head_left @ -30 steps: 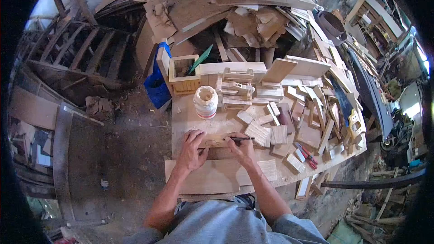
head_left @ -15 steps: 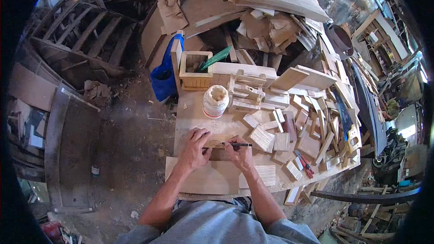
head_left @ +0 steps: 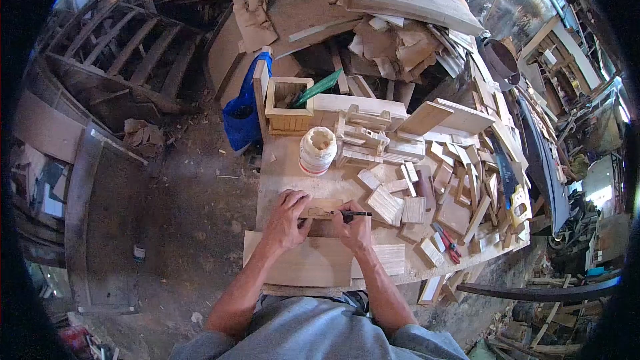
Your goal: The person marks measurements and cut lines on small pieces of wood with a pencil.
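A small flat wooden piece (head_left: 321,209) lies on the wooden workbench (head_left: 273,177), with a dark curved outline drawn on it. My left hand (head_left: 287,219) presses on its left end, thumb and fingers closed around the edge. In my right hand (head_left: 352,228) is a black pen (head_left: 355,213), pinched between the fingers, its tip touching the piece near the outline. A wider pale board (head_left: 300,260) lies on the bench under my forearms. Just beyond my hands stands an open white jar (head_left: 317,151).
Wood offcuts (head_left: 383,203) cover the bench's right side, with red-handled pliers (head_left: 448,243) and a saw (head_left: 513,193) among them. A wooden box (head_left: 290,120) holding a green item (head_left: 320,87) stands at the back left, beside a blue bag (head_left: 241,117).
The pen tip has shifted very slightly on the wooden piece. Both hands keep nearly the same place.
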Available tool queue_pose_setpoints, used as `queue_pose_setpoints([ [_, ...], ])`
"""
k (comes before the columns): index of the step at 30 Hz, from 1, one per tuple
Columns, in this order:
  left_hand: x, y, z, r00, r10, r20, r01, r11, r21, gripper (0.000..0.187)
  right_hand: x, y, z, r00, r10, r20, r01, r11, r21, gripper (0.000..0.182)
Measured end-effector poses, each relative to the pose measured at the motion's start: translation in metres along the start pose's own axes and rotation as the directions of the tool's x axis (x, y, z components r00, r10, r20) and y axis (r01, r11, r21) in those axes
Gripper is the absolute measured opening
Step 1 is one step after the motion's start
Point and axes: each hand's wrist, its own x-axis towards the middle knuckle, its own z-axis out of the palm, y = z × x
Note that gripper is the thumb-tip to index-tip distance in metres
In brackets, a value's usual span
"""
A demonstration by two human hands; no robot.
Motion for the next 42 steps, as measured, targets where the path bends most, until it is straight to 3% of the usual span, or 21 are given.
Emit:
queue_pose_setpoints([
  [13,0.0,-0.001,0.0,1.0,0.0,0.008,0.0,1.0,-0.008,0.061,0.001,0.012,-0.002,0.999,-0.048,0.022,0.05,0.996,-0.08,0.013],
  [16,-0.001,-0.001,0.0,1.0,0.011,-0.004,-0.011,1.0,-0.009,0.06,-0.001,0.006,-0.003,0.999,-0.045,0.012,0.046,0.999,-0.028,0.011],
  [19,-0.002,-0.001,0.0,1.0,0.021,-0.012,-0.021,1.0,-0.008,0.06,-0.004,-0.009,-0.007,0.995,0.0,0.103,-0.007,0.998,0.07,0.01],
  [22,-0.002,-0.002,0.001,1.0,0.015,-0.018,-0.015,1.0,-0.008,0.06,0.0,0.006,-0.006,0.985,-0.132,0.111,0.13,0.991,0.027,0.012],
  [25,-0.002,-0.003,0.002,1.0,0.007,-0.015,-0.007,1.0,-0.026,0.061,-0.004,0.0,-0.003,0.994,0.0,0.107,-0.007,0.998,0.062,0.012],
  [28,-0.003,-0.006,0.005,1.0,0.006,-0.021,-0.006,1.0,-0.021,0.062,-0.004,-0.008,-0.004,0.993,0.031,0.118,-0.039,0.997,0.067,0.01],
  [34,-0.002,-0.002,0.001,1.0,0.004,-0.01,-0.003,1.0,0.012,0.061,-0.001,0.007,-0.003,0.988,0.019,0.153,-0.025,0.999,0.041,0.007],
  [42,-0.002,-0.002,0.002,1.0,0.002,-0.006,-0.002,1.0,0.024,0.061,-0.002,0.006,0.001,0.996,-0.026,0.084,0.024,0.999,0.034,0.013],
])
